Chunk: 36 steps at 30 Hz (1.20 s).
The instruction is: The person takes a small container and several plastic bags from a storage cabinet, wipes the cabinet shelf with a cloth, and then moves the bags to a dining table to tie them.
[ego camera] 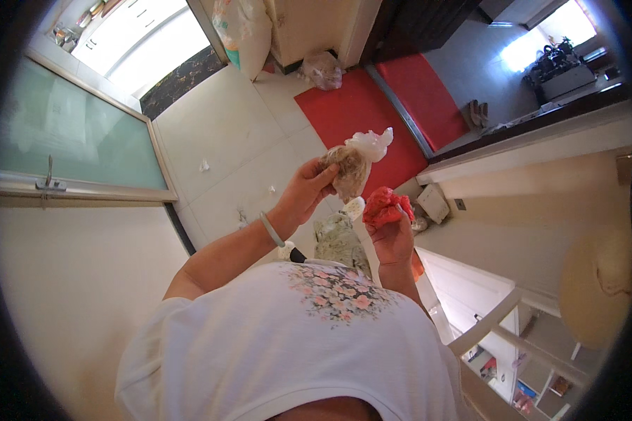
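Observation:
My left hand grips a clear plastic bag with brown contents that I cannot make out. The bag's gathered white top points up and away to the right. In my right hand is a crumpled red plastic bag, held bunched at the fingers. A small gap separates the two bags. Beneath my hands, close to my feet, a large translucent bag with greenish contents stands on the floor. One light-coloured shoe shows just beyond it.
A red mat lies at the doorway's metal threshold. Further bags, a tall white one and a clear one, rest against the wall. To the left is a frosted glass door. White scraps dot the tiled floor.

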Each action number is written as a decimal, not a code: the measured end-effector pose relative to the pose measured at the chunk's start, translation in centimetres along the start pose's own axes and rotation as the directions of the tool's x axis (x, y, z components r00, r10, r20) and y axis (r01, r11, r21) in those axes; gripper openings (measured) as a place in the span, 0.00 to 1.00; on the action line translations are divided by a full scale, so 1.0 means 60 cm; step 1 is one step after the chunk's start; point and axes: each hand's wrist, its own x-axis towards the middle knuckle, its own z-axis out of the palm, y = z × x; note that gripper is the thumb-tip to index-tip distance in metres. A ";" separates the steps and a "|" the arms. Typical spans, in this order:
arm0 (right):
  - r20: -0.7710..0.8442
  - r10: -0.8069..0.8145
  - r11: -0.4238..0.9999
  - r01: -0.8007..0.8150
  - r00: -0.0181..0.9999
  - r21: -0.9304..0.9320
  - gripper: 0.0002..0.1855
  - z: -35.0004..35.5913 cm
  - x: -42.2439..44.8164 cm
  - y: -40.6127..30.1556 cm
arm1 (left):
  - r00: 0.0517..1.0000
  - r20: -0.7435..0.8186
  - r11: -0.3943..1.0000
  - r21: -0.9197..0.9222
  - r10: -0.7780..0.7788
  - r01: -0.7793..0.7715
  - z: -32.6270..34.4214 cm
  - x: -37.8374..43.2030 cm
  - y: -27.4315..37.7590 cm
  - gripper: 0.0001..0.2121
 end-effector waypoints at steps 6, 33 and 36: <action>0.048 0.072 0.996 -0.070 0.996 -0.049 0.21 -0.013 0.149 -0.097 | 0.997 0.008 0.977 0.200 0.071 -0.071 0.065 0.137 0.006 0.13; -0.243 -0.569 0.815 0.578 0.786 -0.042 0.26 0.094 0.246 -0.251 | 0.757 0.477 0.858 0.467 -0.447 0.212 0.285 0.466 0.037 0.15; -0.317 -0.631 0.747 0.665 0.708 -0.003 0.28 0.098 0.223 -0.210 | 0.666 0.533 0.832 0.490 -0.522 0.260 0.275 0.456 0.026 0.15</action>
